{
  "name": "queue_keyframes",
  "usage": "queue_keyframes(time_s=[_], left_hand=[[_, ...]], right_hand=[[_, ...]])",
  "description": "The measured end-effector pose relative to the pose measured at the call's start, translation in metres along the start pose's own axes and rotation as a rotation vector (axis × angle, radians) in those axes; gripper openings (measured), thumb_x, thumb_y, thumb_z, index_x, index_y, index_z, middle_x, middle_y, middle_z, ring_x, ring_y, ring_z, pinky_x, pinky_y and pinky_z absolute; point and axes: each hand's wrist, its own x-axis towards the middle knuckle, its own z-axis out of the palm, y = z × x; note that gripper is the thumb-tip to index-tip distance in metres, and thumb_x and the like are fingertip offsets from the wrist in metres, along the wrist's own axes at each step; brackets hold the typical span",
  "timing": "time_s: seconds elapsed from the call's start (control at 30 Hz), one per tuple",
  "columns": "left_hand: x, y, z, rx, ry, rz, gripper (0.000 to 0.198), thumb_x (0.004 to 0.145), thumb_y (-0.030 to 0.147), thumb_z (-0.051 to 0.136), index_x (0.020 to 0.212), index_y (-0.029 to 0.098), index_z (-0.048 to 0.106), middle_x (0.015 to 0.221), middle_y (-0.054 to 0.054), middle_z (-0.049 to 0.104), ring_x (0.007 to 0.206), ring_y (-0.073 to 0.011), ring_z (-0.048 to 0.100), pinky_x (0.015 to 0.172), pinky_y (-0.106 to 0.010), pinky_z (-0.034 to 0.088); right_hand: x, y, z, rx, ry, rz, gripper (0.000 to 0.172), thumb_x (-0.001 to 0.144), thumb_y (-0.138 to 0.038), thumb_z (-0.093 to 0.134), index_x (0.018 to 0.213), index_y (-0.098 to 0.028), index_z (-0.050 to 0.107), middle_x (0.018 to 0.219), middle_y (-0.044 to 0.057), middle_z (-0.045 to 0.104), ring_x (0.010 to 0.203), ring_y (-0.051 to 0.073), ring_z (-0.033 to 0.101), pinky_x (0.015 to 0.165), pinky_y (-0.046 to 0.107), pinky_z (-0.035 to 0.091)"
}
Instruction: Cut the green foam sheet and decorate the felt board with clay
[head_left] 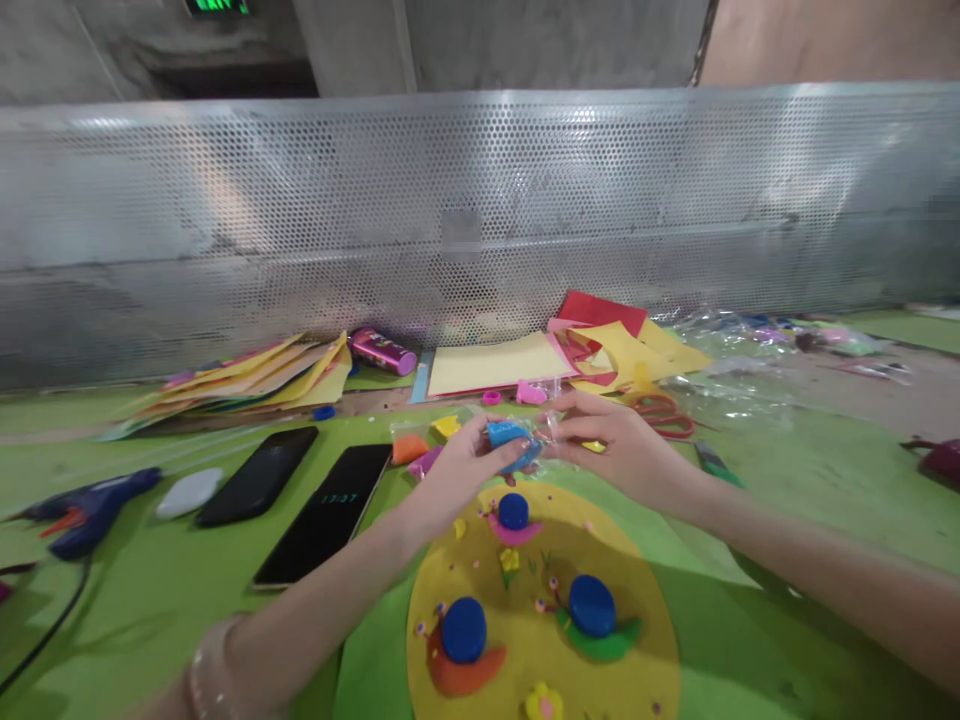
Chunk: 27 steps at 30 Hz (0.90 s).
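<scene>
My left hand (472, 455) grips a lump of blue modelling clay (511, 445) in a clear plastic wrapper, its thumb lying across the front. On the other side my right hand (611, 432) has its fingers curled at the loose end of that wrapper (553, 432); its fingertips are partly hidden by the plastic. Just below both hands lies a yellow disc (540, 590) with three clay snails whose shells are blue caps: a pink one (514, 512), an orange one (463, 635) and a green one (594, 608). Small clay flowers sit among them.
To the left are two phones (330, 510), a white case (189, 493) and a blue glue gun (105, 505). Paper sheets (495, 364), a purple tube (382, 350) and orange-handled scissors (664, 415) lie behind. A green-handled cutter (716, 465) is right. A perforated metal panel (480, 200) closes the back.
</scene>
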Motion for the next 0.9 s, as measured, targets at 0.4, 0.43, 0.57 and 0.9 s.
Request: queue_keyframes(time_s=[0.4,0.43,0.57,0.9], left_hand=[[-0.003,-0.003,0.008,-0.151,0.014,-0.041,0.024,0.096,0.032,0.064,0.112,0.014,0.061,0.103,-0.005,0.065,0.086,-0.0179,0.066,0.077,-0.036,0.058],[-0.003,-0.004,0.009,-0.166,0.017,-0.037,0.024,0.096,0.032,0.064,0.112,0.014,0.061,0.104,-0.006,0.065,0.087,-0.0182,0.066,0.078,-0.036,0.058],[-0.003,-0.002,0.01,-0.209,0.038,-0.044,0.024,0.096,0.031,0.065,0.111,0.014,0.062,0.108,-0.006,0.064,0.091,-0.0192,0.065,0.08,-0.038,0.058],[-0.003,-0.004,0.01,-0.196,0.091,-0.112,0.022,0.096,0.031,0.065,0.109,0.014,0.062,0.101,-0.005,0.064,0.081,-0.0162,0.064,0.072,-0.033,0.057]], right_hand=[[-0.003,-0.005,0.008,0.009,0.122,-0.008,0.02,0.103,-0.027,0.061,0.087,-0.015,0.063,0.109,0.005,0.061,0.095,0.02,0.061,0.084,0.038,0.055],[-0.003,-0.005,0.009,0.008,0.128,-0.017,0.02,0.103,-0.027,0.061,0.087,-0.015,0.062,0.108,0.005,0.061,0.095,0.02,0.061,0.084,0.038,0.055],[-0.002,-0.001,0.01,0.003,0.162,-0.06,0.018,0.105,-0.028,0.059,0.093,-0.016,0.063,0.11,0.006,0.061,0.099,0.021,0.06,0.087,0.04,0.054],[-0.001,0.004,0.007,0.002,0.133,-0.113,0.019,0.103,-0.033,0.062,0.093,-0.016,0.064,0.117,0.007,0.059,0.108,0.024,0.058,0.094,0.045,0.05]])
